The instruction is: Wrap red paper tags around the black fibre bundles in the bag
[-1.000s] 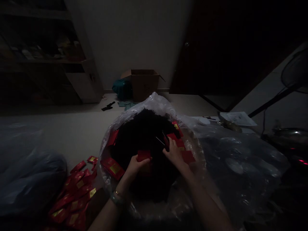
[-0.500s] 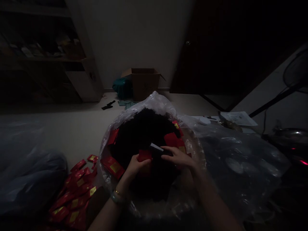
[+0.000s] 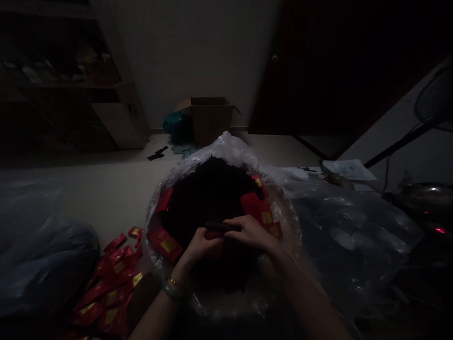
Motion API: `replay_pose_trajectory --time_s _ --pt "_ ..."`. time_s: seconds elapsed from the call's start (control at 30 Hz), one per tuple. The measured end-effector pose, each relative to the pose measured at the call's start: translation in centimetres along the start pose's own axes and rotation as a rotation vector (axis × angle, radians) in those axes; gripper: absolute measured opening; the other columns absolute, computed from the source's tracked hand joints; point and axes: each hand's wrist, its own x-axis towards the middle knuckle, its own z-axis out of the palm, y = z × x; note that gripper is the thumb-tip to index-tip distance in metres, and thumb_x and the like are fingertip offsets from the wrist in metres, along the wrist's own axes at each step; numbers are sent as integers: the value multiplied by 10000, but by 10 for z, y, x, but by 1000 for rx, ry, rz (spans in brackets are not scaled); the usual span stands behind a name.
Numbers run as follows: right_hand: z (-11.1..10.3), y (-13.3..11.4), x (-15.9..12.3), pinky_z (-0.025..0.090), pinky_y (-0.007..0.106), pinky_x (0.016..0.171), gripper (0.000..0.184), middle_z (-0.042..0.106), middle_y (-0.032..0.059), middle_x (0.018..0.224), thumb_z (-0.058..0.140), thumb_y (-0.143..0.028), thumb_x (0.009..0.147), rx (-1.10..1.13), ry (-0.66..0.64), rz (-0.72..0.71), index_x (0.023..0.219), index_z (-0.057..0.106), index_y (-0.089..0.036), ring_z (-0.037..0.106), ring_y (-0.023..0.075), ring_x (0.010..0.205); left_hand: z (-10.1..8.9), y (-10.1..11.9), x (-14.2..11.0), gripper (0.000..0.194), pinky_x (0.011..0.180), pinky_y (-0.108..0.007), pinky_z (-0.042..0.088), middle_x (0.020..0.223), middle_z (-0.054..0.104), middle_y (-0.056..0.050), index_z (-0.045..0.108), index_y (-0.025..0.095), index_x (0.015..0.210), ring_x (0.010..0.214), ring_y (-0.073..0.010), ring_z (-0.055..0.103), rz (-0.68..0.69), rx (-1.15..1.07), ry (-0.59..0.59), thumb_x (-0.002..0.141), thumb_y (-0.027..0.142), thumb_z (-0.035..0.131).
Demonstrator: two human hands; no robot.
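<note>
My left hand (image 3: 198,248) is closed around a small red packet (image 3: 212,234). My right hand (image 3: 251,231) grips a dark, narrow scoop-like tool (image 3: 219,227), which lies across the top of the packet. Dimness hides whether anything is on the tool. Both hands are over a heap of black, loose material like tea leaves (image 3: 208,189), inside a round container lined with clear plastic (image 3: 226,144). Gold-labelled red packets (image 3: 260,208) rest along the right rim, and more red packets (image 3: 168,243) lie along the left rim.
Several filled-looking red packets (image 3: 113,293) are piled on the floor at left, beside a dark plastic-covered bundle (image 3: 49,269). A clear plastic bag (image 3: 354,231) spreads to the right. An open cardboard box (image 3: 212,123) and a teal bag (image 3: 178,127) stand against the wall.
The tool in my right hand has moved left and levelled out, from beside the red packet to over its top. My left hand keeps hold of the packet in nearly the same place.
</note>
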Motion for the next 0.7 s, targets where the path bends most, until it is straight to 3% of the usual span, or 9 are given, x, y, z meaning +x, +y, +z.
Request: replay_pose_trajectory --time_s 0.27,0.57,0.7 --pt "1 -2 -1 481 318 851 391 685 55 1109 657 -329 747 -63 4 19 1128 659 -241 637 250 1016 -6 -8 3 389 645 -279 482 758 711 -65 707 99 864 691 -200 635 17 42 21 565 334 785" --pt "-2 1 -3 480 322 849 386 690 55 1095 666 -307 738 -25 14 1 1118 664 -242 644 248 1000 -4 -5 0 309 558 -244 436 630 673 -28 695 88 780 566 -154 593 -35 82 21 577 308 771" --pt "2 3 -2 483 321 828 384 691 53 1094 652 -319 751 -49 20 21 1128 658 -246 644 251 996 -7 -2 1 365 657 -288 480 754 712 -57 699 113 825 703 -210 640 50 96 63 546 333 782"
